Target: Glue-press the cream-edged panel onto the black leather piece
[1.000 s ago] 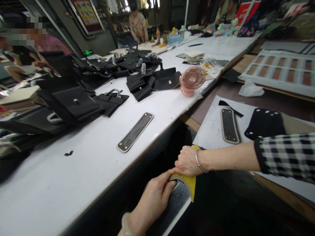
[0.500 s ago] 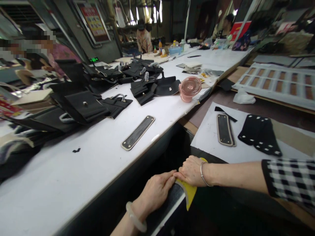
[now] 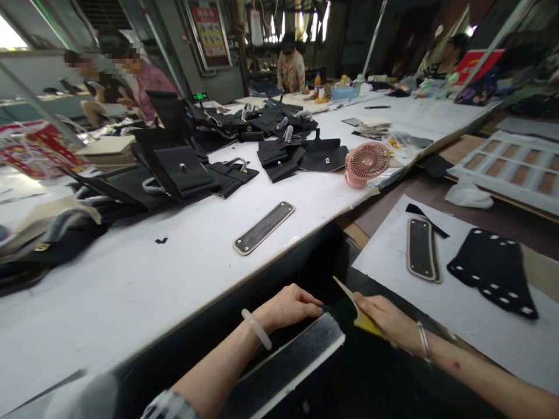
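My left hand (image 3: pixel 293 305) is closed at the far end of a long black bar (image 3: pixel 288 356) with a pale edge. Its fingertips pinch by a small dark bit there; exactly what lies between them is too dark to tell. My right hand (image 3: pixel 391 323) is wrapped round a yellow scraper-like tool (image 3: pixel 367 323) with a curved, pale edge and a pointed tip. The tool is held to the right of the bar, apart from it. On the white table (image 3: pixel 192 273) lies a black strap-like piece (image 3: pixel 264 228) with pale borders and metal studs at its ends.
To the right, a white sheet (image 3: pixel 384 256) bears a studded piece (image 3: pixel 421 249) and black cut pieces (image 3: pixel 493 270). A pink fan (image 3: pixel 367 165) stands at the table's edge. Black bags (image 3: pixel 183 174) are heaped at the left and back. Several people sit or stand farther off.
My right hand has lifted the yellow tool off the bar and moved right, apart from my left hand. The left hand stays at the bar's end. The view has swung left.
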Tool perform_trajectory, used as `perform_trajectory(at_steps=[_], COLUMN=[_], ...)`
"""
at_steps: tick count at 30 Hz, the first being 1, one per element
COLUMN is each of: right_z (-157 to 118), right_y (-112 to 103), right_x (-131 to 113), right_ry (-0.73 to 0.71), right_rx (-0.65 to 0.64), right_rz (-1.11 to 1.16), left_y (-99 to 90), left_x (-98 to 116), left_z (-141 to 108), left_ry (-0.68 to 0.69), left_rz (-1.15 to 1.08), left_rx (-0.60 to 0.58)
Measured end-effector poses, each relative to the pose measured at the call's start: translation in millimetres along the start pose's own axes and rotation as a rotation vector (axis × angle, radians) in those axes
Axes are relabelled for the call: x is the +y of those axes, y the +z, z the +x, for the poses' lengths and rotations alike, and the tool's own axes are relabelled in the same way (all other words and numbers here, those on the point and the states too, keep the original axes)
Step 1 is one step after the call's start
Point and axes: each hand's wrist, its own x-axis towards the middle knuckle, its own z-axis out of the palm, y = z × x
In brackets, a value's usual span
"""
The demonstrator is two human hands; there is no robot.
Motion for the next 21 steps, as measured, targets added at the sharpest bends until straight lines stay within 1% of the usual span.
perform_trajectory(at_steps=[2, 4, 6, 7, 8, 10, 12, 15, 17, 19, 21], right_z=[6.2, 13.0, 19.1, 22.1, 25.2, 31.8, 38.4, 44.4, 44.5, 42.6, 41.1], right_y=[1.6, 4.0, 6.9, 8.8, 10.9, 16.0, 20.6, 22.9, 20.9, 17.6, 14.8], right_x=[0.4, -4.5, -11.0, -13.6, -15.5, -17.2, -17.2, -18.3, -20.8, -23.5, -24.6], right_ry=[0.042, 0.028, 0.002, -0.007, -0.007, 0.027, 0.016, -0.148, -0.223, -0.203, -0.172], right_rx=[-0.031, -0.107, -0.213, -0.253, -0.272, -0.238, -0.159, -0.067, -0.062, -0.088, -0.101], right_rz=[0.182, 0.431, 0.714, 0.816, 0.861, 0.782, 0.625, 0.42, 0.309, 0.222, 0.176], left_y=[-1.0, -1.1, -0.5, -0.1, 0.3, 0.7, 0.9, 3.0, 5.4, 5.3, -1.7], left_x=[2.9, 6.0, 9.0, 10.1, 11.0, 11.6, 10.6, 9.3, 10.5, 12.6, 11.5], left_z=[0.4, 0.2, -1.0, -2.0, -3.0, -4.9, -5.5, -3.8, -2.4, -3.0, -8.6], left_ry=[-0.019, -0.028, -0.02, -0.01, 0.0, 0.022, 0.044, 0.075, 0.086, 0.088, 0.083], left_rz=[0.008, 0.028, 0.06, 0.078, 0.095, 0.124, 0.149, 0.185, 0.203, 0.2, 0.157], left_rx=[0.002, 0.012, 0.029, 0.037, 0.04, 0.038, 0.032, 0.042, 0.055, 0.062, 0.064])
